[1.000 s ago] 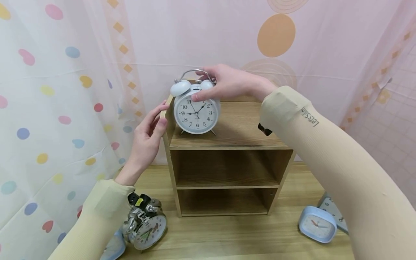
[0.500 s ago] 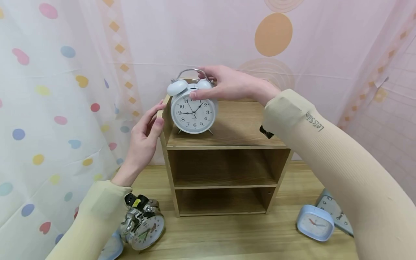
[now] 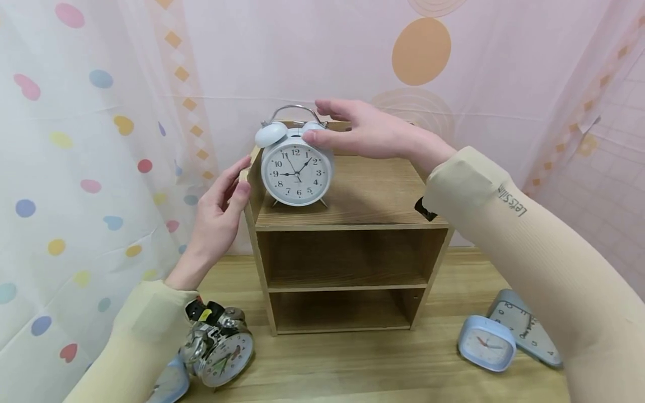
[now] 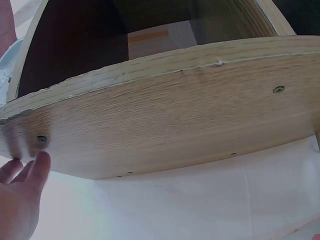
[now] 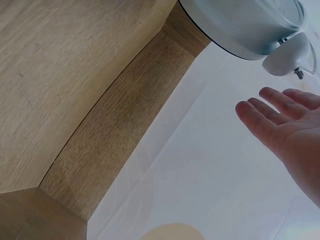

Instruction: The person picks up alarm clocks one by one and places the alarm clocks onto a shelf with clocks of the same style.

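Note:
A white twin-bell alarm clock [image 3: 297, 174] stands upright on its short legs at the left end of the wooden shelf's top board [image 3: 373, 190]. Its handle arches over the two bells. My right hand [image 3: 373, 131] is at the clock's upper right with fingers extended, its thumb overlapping the right bell in the head view. The right wrist view shows a gap between this right hand [image 5: 290, 122] and the clock [image 5: 235, 25]. My left hand [image 3: 216, 215] touches the shelf's left side panel; in the left wrist view its fingertips rest against the panel's outer face [image 4: 165, 120].
Below the top board are two compartments. A silver twin-bell clock [image 3: 224, 352] and a partly hidden blue clock [image 3: 171, 383] lie front left. A small blue clock [image 3: 487, 343] leans by a grey-blue clock [image 3: 526, 327] at right. Patterned curtains [image 3: 302, 50] hang behind.
My right hand has let go of the white alarm clock and moved slightly right, fingers straightening. The clock stays standing. My left hand remains at the side panel; the head view has shifted a little.

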Tool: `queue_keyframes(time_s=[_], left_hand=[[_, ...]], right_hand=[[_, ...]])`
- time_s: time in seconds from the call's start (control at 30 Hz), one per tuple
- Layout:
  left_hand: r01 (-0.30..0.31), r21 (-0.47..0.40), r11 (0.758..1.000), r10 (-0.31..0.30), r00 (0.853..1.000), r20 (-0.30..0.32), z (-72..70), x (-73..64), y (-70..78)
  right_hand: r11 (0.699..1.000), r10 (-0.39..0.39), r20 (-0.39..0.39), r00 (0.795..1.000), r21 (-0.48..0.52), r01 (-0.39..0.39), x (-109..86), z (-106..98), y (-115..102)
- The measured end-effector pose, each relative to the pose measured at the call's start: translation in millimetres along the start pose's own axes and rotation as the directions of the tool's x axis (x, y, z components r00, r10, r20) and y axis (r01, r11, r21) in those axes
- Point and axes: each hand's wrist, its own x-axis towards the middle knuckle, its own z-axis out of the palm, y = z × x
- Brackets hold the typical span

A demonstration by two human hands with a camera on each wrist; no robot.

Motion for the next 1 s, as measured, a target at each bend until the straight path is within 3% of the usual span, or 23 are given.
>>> queue_keyframes(time_s=[0.2,0.53,0.87,1.0], left_hand=[[0.019,0.029,0.999,-0.02,0.999,0.03,-9.7,-6.2,-2.9],[0.015,0.117,0.993,-0.024,0.997,0.073,-31.0,-20.9,-4.6],[0.023,0.248,0.968,-0.043,0.996,0.073,-48.7,-34.8,-6.5],[-0.01,0.294,0.956,-0.012,0.997,0.075,-53.2,-41.2,-11.5]], right_hand=[[1.0,0.001,-0.039,0.999,0.015,0.0,-9.7,0,3],[0.995,0.049,-0.114,0.992,-0.077,-0.058,-33.3,4,11],[0.998,0.019,-0.188,0.982,-0.055,-0.029,-55.3,6,20],[0.998,0.025,-0.223,0.974,-0.05,-0.037,-67.2,6,25]])
